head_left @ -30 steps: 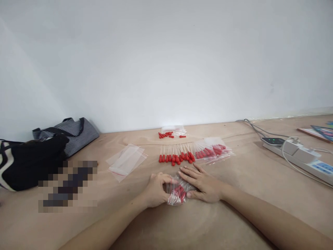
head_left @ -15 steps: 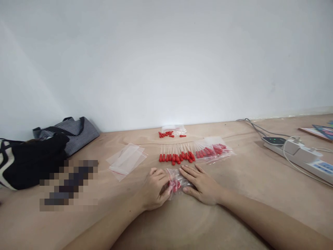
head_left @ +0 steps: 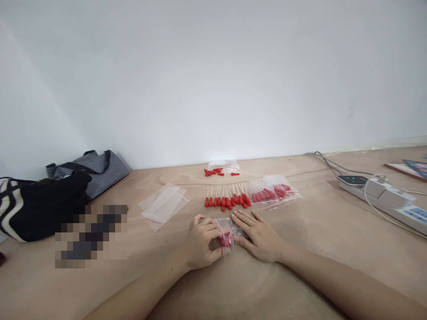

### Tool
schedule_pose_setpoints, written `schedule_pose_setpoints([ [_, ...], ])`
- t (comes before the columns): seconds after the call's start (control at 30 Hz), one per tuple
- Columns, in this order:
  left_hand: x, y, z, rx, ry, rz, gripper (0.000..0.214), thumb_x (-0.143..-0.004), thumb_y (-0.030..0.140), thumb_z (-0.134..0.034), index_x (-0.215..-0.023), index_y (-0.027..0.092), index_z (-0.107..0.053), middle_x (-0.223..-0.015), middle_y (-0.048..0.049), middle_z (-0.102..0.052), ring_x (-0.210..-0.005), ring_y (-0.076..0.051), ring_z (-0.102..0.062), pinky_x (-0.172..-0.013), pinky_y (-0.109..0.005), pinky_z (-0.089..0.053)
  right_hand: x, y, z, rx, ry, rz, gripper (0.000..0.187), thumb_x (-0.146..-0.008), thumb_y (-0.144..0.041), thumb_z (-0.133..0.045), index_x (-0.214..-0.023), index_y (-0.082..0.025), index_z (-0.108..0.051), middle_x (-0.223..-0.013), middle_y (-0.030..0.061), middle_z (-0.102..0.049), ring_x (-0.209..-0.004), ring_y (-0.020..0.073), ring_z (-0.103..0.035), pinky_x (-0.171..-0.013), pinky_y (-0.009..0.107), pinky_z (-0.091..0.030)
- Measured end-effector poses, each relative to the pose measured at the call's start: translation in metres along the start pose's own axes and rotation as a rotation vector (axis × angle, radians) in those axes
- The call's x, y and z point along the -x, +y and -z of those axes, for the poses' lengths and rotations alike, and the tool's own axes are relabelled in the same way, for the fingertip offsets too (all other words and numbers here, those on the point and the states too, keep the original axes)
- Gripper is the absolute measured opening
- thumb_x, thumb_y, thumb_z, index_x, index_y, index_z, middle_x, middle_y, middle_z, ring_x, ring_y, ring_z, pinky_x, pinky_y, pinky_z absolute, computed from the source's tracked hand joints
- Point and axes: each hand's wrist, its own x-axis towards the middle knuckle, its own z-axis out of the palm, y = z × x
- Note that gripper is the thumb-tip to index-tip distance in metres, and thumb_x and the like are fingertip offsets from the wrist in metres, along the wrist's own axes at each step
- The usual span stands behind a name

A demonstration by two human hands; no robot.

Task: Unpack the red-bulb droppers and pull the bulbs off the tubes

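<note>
A clear zip bag [head_left: 237, 227] with a red seal line lies in front of me, with red-bulbed droppers [head_left: 227, 240] inside it. The thumb and index finger of my left hand [head_left: 203, 242] reach into the bag's mouth, one on each side of the red bulbs. This hand is curled and grips the bag at its opening; the exact finger contact is blurred by the plastic. Flat on the bag's right part lies my right hand [head_left: 258, 235], its fingers stretched out. Just beyond the hands runs a row of loose droppers [head_left: 227, 202], bulbs towards me.
Filled bags of droppers [head_left: 280, 192] adjoin the row on the right. Flat zip bags [head_left: 166, 203] lie left, and more droppers [head_left: 213, 171] by the wall. A striped bag [head_left: 105, 171] and black bag [head_left: 50, 206] stand far left; a power strip [head_left: 396, 202] is right.
My left thumb and index finger have moved right, further into the bag's mouth around the red bulbs. My right hand has stayed flat on the bag.
</note>
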Motion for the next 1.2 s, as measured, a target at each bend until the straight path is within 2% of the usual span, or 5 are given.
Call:
schedule_pose_setpoints([
  [0.3,0.007,-0.012,0.007,-0.154,0.097,-0.126,0.024,-0.082,0.019,-0.041,-0.089,0.027,-0.062,-0.081,0.0032,-0.067,-0.082,-0.014,-0.053,-0.085,-0.037,-0.021,0.001,0.004,0.002,-0.017,-0.039,0.035,0.069,-0.081,-0.062,-0.026,-0.137,-0.024,-0.013,-0.142,0.0063,-0.018,-0.131,0.0217,-0.013,-0.105,0.046,-0.009],
  [0.53,0.009,-0.022,0.006,-0.197,0.111,-0.147,0.019,-0.079,0.031,-0.051,-0.096,0.026,-0.059,-0.082,0.0029,-0.067,-0.082,-0.016,-0.055,-0.087,-0.038,-0.020,0.002,0.002,0.005,-0.036,-0.064,0.108,0.061,-0.085,-0.056,-0.025,-0.137,-0.028,-0.010,-0.143,0.0028,-0.014,-0.131,0.0210,-0.012,-0.105,0.049,-0.006],
  [0.87,0.014,-0.025,0.007,-0.278,0.185,-0.179,0.028,-0.086,0.017,-0.033,-0.101,0.018,-0.056,-0.076,-0.0015,-0.064,-0.080,-0.016,-0.056,-0.097,-0.044,-0.017,0.002,0.005,0.004,-0.032,-0.093,0.114,0.061,-0.086,-0.055,-0.023,-0.137,-0.026,-0.008,-0.143,0.0045,-0.013,-0.131,0.0197,-0.012,-0.105,0.047,-0.006],
  [1.03,0.015,-0.026,0.008,-0.248,0.162,-0.230,0.021,-0.084,0.033,-0.044,-0.098,0.026,-0.058,-0.077,0.0030,-0.065,-0.084,-0.014,-0.056,-0.100,-0.044,-0.009,0.001,0.004,0.004,-0.014,-0.101,0.113,0.061,-0.085,-0.057,-0.021,-0.137,-0.026,-0.009,-0.143,0.0056,-0.013,-0.131,0.0193,-0.011,-0.105,0.047,-0.006],
  [1.2,0.017,-0.028,0.003,-0.238,0.240,-0.237,0.022,-0.085,0.021,-0.043,-0.096,0.028,-0.060,-0.072,0.0043,-0.065,-0.078,-0.013,-0.056,-0.099,-0.044,-0.014,0.001,0.004,0.004,0.001,-0.104,0.108,0.061,-0.085,-0.057,-0.021,-0.137,-0.025,-0.009,-0.143,0.0057,-0.013,-0.131,0.0190,-0.012,-0.106,0.045,-0.006],
])
